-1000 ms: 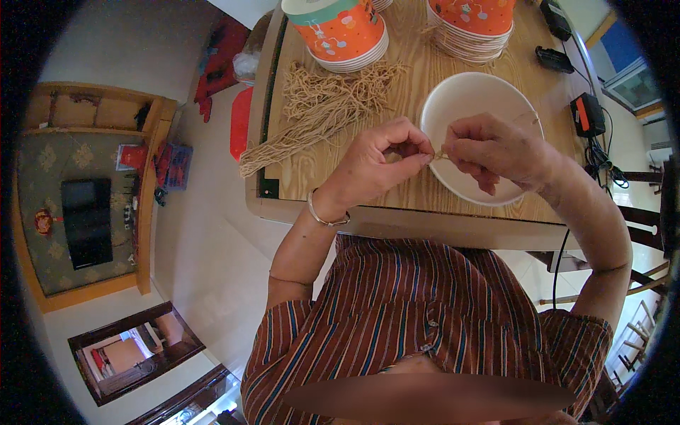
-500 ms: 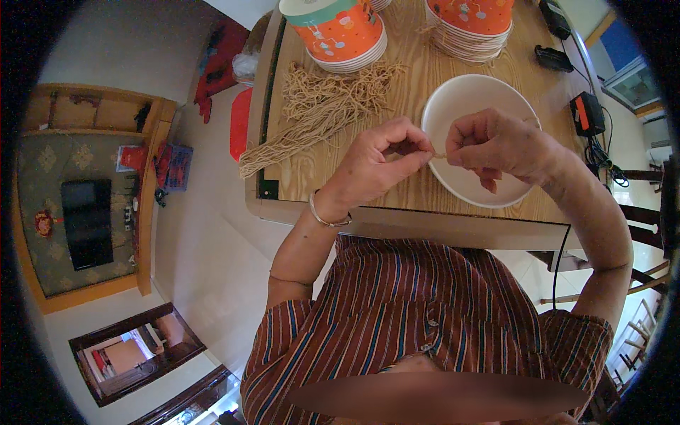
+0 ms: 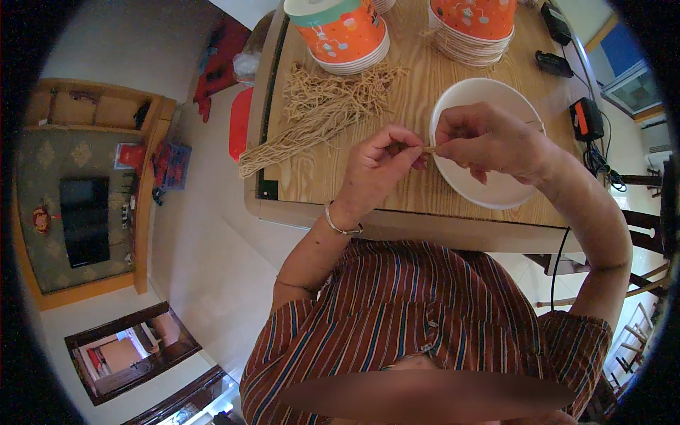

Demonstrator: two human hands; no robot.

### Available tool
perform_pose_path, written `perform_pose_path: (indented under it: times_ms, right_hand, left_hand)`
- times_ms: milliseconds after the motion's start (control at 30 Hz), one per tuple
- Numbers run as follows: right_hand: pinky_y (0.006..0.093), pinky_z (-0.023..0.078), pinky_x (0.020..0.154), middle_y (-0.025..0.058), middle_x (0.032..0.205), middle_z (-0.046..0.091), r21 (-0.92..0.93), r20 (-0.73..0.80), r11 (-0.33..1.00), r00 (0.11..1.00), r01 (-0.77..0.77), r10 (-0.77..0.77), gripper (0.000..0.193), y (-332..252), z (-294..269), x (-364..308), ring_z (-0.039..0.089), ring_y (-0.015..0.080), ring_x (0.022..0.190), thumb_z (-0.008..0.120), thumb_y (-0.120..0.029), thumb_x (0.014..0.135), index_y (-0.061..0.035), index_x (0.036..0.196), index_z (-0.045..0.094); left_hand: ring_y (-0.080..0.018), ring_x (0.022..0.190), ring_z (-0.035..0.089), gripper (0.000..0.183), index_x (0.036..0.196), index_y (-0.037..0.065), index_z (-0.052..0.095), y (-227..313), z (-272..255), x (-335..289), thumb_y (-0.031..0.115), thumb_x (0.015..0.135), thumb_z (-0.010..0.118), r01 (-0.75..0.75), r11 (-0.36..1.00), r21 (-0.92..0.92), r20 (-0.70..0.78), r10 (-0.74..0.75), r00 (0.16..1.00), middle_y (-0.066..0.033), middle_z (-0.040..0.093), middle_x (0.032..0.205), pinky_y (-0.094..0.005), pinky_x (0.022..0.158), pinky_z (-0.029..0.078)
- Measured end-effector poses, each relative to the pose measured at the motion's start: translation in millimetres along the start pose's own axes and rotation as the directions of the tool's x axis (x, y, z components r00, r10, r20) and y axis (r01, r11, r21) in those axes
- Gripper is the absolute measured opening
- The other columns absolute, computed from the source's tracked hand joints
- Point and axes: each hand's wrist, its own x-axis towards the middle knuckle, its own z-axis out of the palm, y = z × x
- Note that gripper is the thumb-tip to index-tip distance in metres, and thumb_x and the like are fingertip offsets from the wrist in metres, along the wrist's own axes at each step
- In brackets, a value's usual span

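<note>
My left hand [image 3: 379,166] is closed in a pinch on a short bit of tan twine [image 3: 428,149] at the left rim of a round white bowl [image 3: 513,99]. From the other side, my right hand [image 3: 489,145] pinches the same twine, its fingertips close to the left hand's. The right hand is above the bowl and hides much of its inside. A thin tan strand shows at the bowl's right rim. Left of the bowl, a loose bundle of tan twine strands [image 3: 319,127] lies across the wooden table [image 3: 407,85], one end at the table's left edge.
Two stacks of orange paper tubs [image 3: 340,39] and orange-and-white tubs [image 3: 473,18] stand at the far side; twine is around the right one's rims. Black adapters [image 3: 554,64] and an orange-black box [image 3: 586,119] with cables sit along the right edge. A red stool [image 3: 241,127] stands at left.
Both hands have shifted slightly left, and the fingertips have come closer together on the twine. The bowl appears slightly farther right in the view.
</note>
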Motion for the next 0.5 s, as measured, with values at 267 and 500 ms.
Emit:
perform_pose_path:
  times_ms: [267, 500]
  right_hand:
    - [0.0213, 0.041, 0.043, -0.0003, 0.064, 0.052, -0.118, 0.028, 0.992, 0.999, 0.036, -0.033, 0.011, -9, 1, 4, 0.048, 0.0052, 0.052, 0.06, -0.011, 0.09, -0.0023, 0.085, 0.056]
    - [0.0216, 0.04, 0.042, -0.001, 0.065, 0.051, -0.116, -0.033, 0.993, 0.999, 0.018, -0.022, 0.009, -16, 5, 2, 0.046, 0.0055, 0.048, 0.059, -0.01, 0.089, -0.0029, 0.085, 0.055]
  left_hand:
    - [-0.0094, 0.084, 0.061, 0.01, 0.103, 0.001, 0.057, -14, 3, -3, 0.0, 0.093, 0.057, 0.003, 1.0, -0.013, -0.076, -0.004, 0.997, -0.0025, 0.063, 0.092, -0.0231, 0.077, 0.051]
    - [-0.01, 0.081, 0.056, 0.009, 0.099, 0.002, 0.05, -30, 15, -11, -0.003, 0.091, 0.051, -0.072, 0.991, 0.112, -0.062, 0.079, 0.995, -0.003, 0.054, 0.09, -0.0248, 0.074, 0.048]
